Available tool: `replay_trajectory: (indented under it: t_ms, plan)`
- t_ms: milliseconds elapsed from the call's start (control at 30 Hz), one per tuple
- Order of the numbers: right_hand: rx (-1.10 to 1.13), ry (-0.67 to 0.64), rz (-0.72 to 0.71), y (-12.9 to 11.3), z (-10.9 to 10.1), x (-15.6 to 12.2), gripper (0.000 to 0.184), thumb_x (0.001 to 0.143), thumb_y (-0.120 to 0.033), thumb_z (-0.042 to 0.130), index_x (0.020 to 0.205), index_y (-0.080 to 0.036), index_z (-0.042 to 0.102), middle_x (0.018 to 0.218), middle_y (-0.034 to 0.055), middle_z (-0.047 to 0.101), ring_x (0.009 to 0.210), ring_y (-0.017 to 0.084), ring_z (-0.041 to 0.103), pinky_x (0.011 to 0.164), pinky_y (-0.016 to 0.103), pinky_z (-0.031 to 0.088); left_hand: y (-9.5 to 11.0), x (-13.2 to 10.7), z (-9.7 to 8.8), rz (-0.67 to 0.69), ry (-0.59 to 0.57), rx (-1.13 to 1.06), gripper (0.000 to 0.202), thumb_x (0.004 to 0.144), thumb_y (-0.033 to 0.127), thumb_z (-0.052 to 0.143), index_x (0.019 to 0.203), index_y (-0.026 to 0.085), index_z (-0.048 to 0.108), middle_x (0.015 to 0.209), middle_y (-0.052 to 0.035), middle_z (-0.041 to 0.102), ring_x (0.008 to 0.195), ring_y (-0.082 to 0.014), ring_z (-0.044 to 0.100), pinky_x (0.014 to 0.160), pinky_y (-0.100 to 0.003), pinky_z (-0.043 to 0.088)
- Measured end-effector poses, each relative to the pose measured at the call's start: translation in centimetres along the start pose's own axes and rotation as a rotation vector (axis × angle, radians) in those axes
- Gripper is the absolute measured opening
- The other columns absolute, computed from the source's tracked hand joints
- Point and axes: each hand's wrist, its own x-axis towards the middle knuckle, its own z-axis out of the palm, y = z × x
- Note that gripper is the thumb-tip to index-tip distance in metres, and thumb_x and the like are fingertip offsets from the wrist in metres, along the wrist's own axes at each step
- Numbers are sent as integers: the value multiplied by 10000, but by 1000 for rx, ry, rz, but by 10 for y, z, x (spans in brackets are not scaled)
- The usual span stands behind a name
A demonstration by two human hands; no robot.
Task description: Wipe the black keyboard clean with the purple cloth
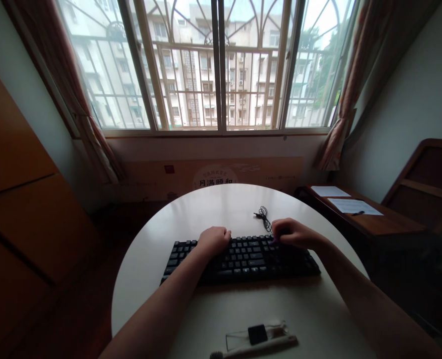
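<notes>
A black keyboard (243,257) lies across the middle of a round white table (191,214). My left hand (215,238) rests on the keyboard's upper middle with its fingers curled into a loose fist. My right hand (293,233) sits on the keyboard's upper right, fingers bent and pinched on something small with a hint of purple that I cannot make out. The keyboard's coiled black cable (263,217) lies on the table just behind the hands.
Near the front table edge lie a small black square piece (257,334), a clear plastic bag (239,339) and a white brush-like tool (258,346). A dark side table (370,224) with papers (353,206) stands at right. A wooden cabinet (19,199) is at left.
</notes>
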Motion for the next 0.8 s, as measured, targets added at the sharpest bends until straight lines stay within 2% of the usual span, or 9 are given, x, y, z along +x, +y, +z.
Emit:
replay_trajectory:
  t_ms: [100, 167, 233, 300, 433, 600, 800]
  plan:
    - [254, -17, -17, -5, -3, -4, 93, 645, -205, 557, 703, -158, 613, 719, 28, 569, 701, 165, 514, 627, 264, 417, -1, 0, 1, 11, -1, 3, 470, 896, 448, 271, 861, 215, 677, 947, -88, 685, 887, -244, 609, 731, -329, 450]
    - [286, -23, -10, -5, -1, -3, 129, 642, -213, 564, 745, -158, 618, 752, 33, 585, 721, 172, 526, 632, 263, 420, -1, 1, 1, 12, -4, 2, 471, 896, 446, 267, 872, 217, 678, 955, -90, 684, 894, -246, 607, 742, -336, 447]
    - [180, -34, 11, -2, 6, -1, 184, 639, -177, 561, 810, -164, 630, 795, 33, 613, 752, 177, 546, 658, 263, 429, -1, 1, 2, 8, -8, -1, 475, 897, 451, 264, 874, 217, 677, 955, -93, 683, 891, -245, 606, 745, -337, 445]
    - [-21, -20, 24, 3, 14, 4, 227, 643, -139, 555, 849, -175, 641, 808, 27, 637, 745, 171, 561, 665, 260, 433, -1, 1, 2, 1, -11, -1, 479, 896, 457, 266, 866, 213, 677, 947, -95, 683, 884, -243, 607, 738, -333, 445]
    - [-351, 78, 25, 13, 28, 11, 163, 666, -139, 560, 791, -190, 651, 748, 13, 647, 688, 156, 562, 647, 258, 428, 0, 0, 0, -14, -11, 1, 473, 893, 459, 279, 868, 206, 678, 941, -94, 685, 885, -237, 607, 734, -320, 447]
    - [-476, 143, 36, 16, 31, 13, 196, 705, -197, 587, 889, -221, 651, 833, 21, 655, 763, 176, 575, 714, 285, 436, 0, 0, 0, -14, -10, -5, 476, 893, 459, 276, 872, 210, 681, 939, -93, 685, 879, -239, 606, 738, -323, 446]
    - [-581, 167, 78, 19, 30, 12, 300, 740, -389, 629, 1004, -247, 649, 910, 47, 628, 816, 199, 574, 746, 320, 440, -1, 0, 1, -7, -6, -11, 482, 892, 458, 267, 880, 213, 683, 949, -93, 683, 880, -240, 603, 736, -325, 444]
